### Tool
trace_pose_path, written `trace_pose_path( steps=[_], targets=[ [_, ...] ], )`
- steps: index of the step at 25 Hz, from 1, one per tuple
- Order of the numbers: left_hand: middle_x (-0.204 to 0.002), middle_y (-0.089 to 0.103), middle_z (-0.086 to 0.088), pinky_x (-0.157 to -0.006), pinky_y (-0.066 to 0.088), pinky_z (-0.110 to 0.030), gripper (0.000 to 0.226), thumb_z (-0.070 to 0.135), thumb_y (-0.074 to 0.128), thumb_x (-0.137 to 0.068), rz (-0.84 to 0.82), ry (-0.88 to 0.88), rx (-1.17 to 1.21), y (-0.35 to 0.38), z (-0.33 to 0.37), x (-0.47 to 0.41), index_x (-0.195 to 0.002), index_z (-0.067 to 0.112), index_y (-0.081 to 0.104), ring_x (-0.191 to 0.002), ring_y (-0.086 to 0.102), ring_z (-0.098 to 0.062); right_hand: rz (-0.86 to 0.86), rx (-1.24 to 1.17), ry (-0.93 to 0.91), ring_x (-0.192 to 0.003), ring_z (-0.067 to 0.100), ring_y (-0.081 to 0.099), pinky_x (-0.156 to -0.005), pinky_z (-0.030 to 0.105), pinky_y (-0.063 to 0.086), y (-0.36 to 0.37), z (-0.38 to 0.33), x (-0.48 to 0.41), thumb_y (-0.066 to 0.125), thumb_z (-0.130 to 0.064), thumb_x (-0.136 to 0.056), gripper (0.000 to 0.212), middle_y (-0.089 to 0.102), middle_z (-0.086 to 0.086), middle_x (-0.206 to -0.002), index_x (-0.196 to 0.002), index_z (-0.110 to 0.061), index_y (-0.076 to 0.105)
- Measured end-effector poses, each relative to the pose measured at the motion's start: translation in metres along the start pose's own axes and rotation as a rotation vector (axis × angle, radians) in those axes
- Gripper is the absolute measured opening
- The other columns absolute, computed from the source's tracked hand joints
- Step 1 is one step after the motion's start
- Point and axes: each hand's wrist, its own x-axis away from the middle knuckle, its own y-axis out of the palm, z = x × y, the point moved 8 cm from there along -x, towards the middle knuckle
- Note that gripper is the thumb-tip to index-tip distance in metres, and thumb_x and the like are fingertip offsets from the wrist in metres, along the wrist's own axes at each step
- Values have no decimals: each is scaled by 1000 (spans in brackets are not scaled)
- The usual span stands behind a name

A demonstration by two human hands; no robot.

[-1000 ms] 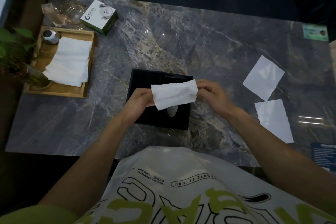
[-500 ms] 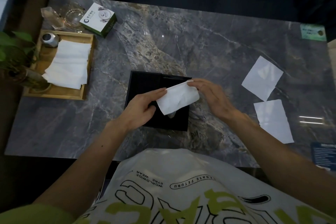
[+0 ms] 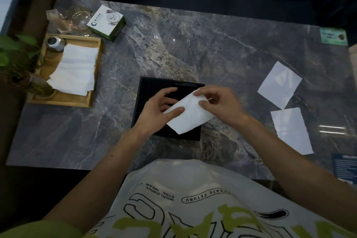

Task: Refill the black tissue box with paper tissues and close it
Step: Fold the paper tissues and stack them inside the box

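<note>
Right now both hands are busy over the black tissue box (image 3: 151, 91), which sits on the grey marble table (image 3: 212, 54) straight in front of the person. A single white tissue (image 3: 190, 119) is stretched slantwise above the box, its lower corner hanging over the box's near right part. The left hand (image 3: 156, 111) grips the tissue's near-left end, thumb laid on top of the paper and fingers curled beyond it above the box's dark top. The right hand (image 3: 221, 104) pinches the far-right end between thumb and bent fingers, just over the box's right edge. I cannot tell from where I stand whether the box is open or closed beneath the hands.

Well to the left of the box lies a wooden tray (image 3: 96, 85) holding a stack of white tissues (image 3: 77, 69), with a small metal canister (image 3: 55, 44) in its far corner. Beyond the tray, farther from the box, are a green-and-white carton (image 3: 106, 23) and some clear glassware (image 3: 79, 18). A leafy plant (image 3: 15, 60) stands at the tray's outer side. To the right of the box, well apart from it, two loose white sheets (image 3: 280, 84) (image 3: 291, 129) lie flat on the marble. Nearer than the box, the person's white printed shirt (image 3: 193, 199) fills the bottom of the view.
</note>
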Motion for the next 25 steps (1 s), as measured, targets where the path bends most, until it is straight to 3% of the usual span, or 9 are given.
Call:
trace_pose_path(
  steps=[3, 7, 11, 13, 16, 21, 25],
  targets=[
    [-97, 75, -4, -77, 55, -27, 40, 22, 74, -83, -98, -67, 45, 8, -2, -5, -120, 17, 63, -90, 72, -16, -97, -58, 22, -95, 12, 66, -84, 27, 55, 10, -6, -2, 67, 3, -82, 35, 69, -5, -107, -103, -25, 69],
    [-89, 71, 0, -69, 51, -21, 10, 14, 66, -89, -131, -94, 123, 13, -3, -3, -96, 8, 68, -79, 67, -8, -108, -182, 101, -93, 16, 68, -82, 26, 56, 12, 0, -4, 72, -3, -82, 44, 66, 1, -109, -121, -19, 61],
    [-91, 69, -2, -70, 50, -23, 5, 14, 63, -91, -87, -91, 226, 8, -8, 0, -91, 9, 64, -82, 65, -13, -73, -504, 352, -93, 21, 69, -76, 31, 55, 27, 31, 4, 74, -7, -81, 57, 71, 9, -102, -132, -9, 50],
    [-92, 70, 0, -72, 53, -25, 2, 13, 63, -91, -74, -95, 266, 9, -13, 2, -90, 14, 65, -84, 66, -13, -95, -703, 469, -101, 26, 69, -80, 36, 56, 42, 44, 13, 70, -7, -83, 51, 70, 11, -109, -130, -4, 50],
    [-95, 72, -1, -74, 54, -28, 5, 12, 63, -91, -8, -128, 310, 8, -27, 4, -93, 16, 66, -88, 68, -15, -94, -811, 579, -104, 29, 68, -85, 38, 58, 59, 57, 24, 65, -5, -87, 36, 69, 14, -116, -122, -2, 57],
    [-99, 72, -3, -73, 58, -31, 10, 12, 63, -91, 89, -243, 246, 3, -52, 10, -100, 10, 63, -92, 70, -20, 8, -688, 596, -88, 25, 72, -76, 37, 59, 66, 67, 29, 63, -2, -88, 11, 73, 10, -98, -97, -8, 62],
    [-99, 71, -2, -76, 59, -33, 15, 15, 63, -90, 72, -283, 100, -1, -69, 10, -104, 13, 64, -91, 70, -18, 88, -459, 570, -74, 16, 71, -65, 31, 60, 67, 67, 29, 63, -1, -89, 8, 69, 8, -86, -90, -8, 60]
  ],
)
